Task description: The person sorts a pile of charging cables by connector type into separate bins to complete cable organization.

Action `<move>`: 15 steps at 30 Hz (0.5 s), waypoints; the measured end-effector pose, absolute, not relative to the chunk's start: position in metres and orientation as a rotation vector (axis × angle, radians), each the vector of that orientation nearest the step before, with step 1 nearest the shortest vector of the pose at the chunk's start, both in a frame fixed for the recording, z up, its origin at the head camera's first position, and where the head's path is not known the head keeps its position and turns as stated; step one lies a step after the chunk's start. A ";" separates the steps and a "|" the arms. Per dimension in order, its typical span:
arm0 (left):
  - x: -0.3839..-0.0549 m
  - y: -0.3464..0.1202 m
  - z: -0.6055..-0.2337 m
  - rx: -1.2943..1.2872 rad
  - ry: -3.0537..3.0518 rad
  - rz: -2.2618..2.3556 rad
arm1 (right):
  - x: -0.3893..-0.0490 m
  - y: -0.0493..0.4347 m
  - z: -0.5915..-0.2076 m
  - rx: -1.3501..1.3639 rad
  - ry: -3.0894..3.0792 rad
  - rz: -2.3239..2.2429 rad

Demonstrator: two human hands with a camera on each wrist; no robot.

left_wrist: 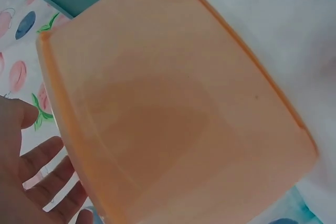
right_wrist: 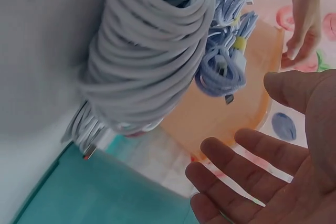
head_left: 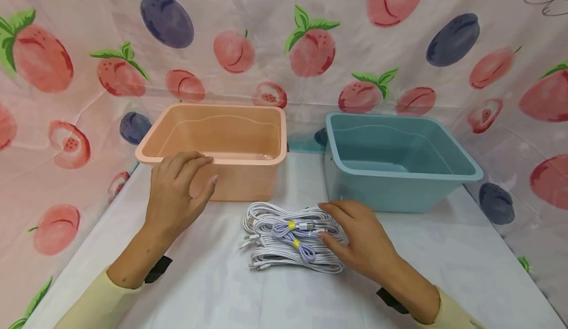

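Note:
A pile of coiled white cables lies on the white-covered table between the hands. Two small lavender cable bundles with yellow ties rest on top of it. The right hand hovers at the pile's right side, fingers spread and gripping nothing; in the right wrist view its fingertips stand apart from the white coils and lavender bundles. At the front of the peach-coloured bin, the left hand holds nothing. Its loosely extended fingers are right at the bin's rim in the left wrist view.
A teal bin stands at the back right, a gap away from the peach one. Behind both and along the sides hangs a fruit-print cloth. The white table cover extends in front of the bins.

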State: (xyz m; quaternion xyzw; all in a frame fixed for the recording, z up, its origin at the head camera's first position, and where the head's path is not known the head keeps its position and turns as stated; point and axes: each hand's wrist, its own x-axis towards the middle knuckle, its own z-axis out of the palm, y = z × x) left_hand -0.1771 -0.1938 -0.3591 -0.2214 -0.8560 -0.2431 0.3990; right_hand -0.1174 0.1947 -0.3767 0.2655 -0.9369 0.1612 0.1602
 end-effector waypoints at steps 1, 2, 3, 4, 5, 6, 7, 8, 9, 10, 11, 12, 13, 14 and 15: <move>-0.179 -0.193 -0.360 -0.561 -2.161 -0.619 | -0.118 0.192 -0.377 0.771 -2.670 0.466; -0.181 -0.193 -0.360 -0.561 -2.159 -0.623 | -0.119 0.190 -0.377 0.783 -2.662 0.471; -0.184 -0.192 -0.361 -0.561 -2.154 -0.631 | -0.120 0.188 -0.377 0.796 -2.655 0.478; -0.186 -0.192 -0.362 -0.562 -2.148 -0.640 | -0.121 0.185 -0.377 0.808 -2.649 0.485; -0.188 -0.192 -0.363 -0.562 -2.145 -0.647 | -0.122 0.183 -0.377 0.820 -2.646 0.492; -0.190 -0.191 -0.364 -0.563 -2.144 -0.654 | -0.123 0.180 -0.377 0.829 -2.645 0.499; -0.191 -0.191 -0.364 -0.565 -2.141 -0.659 | -0.123 0.178 -0.378 0.839 -2.646 0.505; -0.193 -0.191 -0.365 -0.567 -2.140 -0.666 | -0.124 0.176 -0.378 0.846 -2.646 0.508; -0.194 -0.190 -0.366 -0.569 -2.138 -0.672 | -0.124 0.174 -0.378 0.853 -2.647 0.510; -0.196 -0.190 -0.366 -0.571 -2.138 -0.671 | -0.125 0.172 -0.378 0.857 -2.649 0.510; -0.197 -0.190 -0.367 -0.572 -2.140 -0.667 | -0.125 0.170 -0.378 0.862 -2.650 0.510; -0.197 -0.189 -0.367 -0.573 -2.142 -0.663 | -0.126 0.169 -0.378 0.868 -2.649 0.508; -0.198 -0.189 -0.367 -0.573 -2.140 -0.661 | -0.126 0.167 -0.378 0.874 -2.647 0.504; -0.199 -0.189 -0.367 -0.572 -2.135 -0.668 | -0.127 0.166 -0.378 0.880 -2.645 0.499; -0.199 -0.188 -0.367 -0.571 -2.131 -0.669 | -0.128 0.166 -0.377 0.887 -2.644 0.495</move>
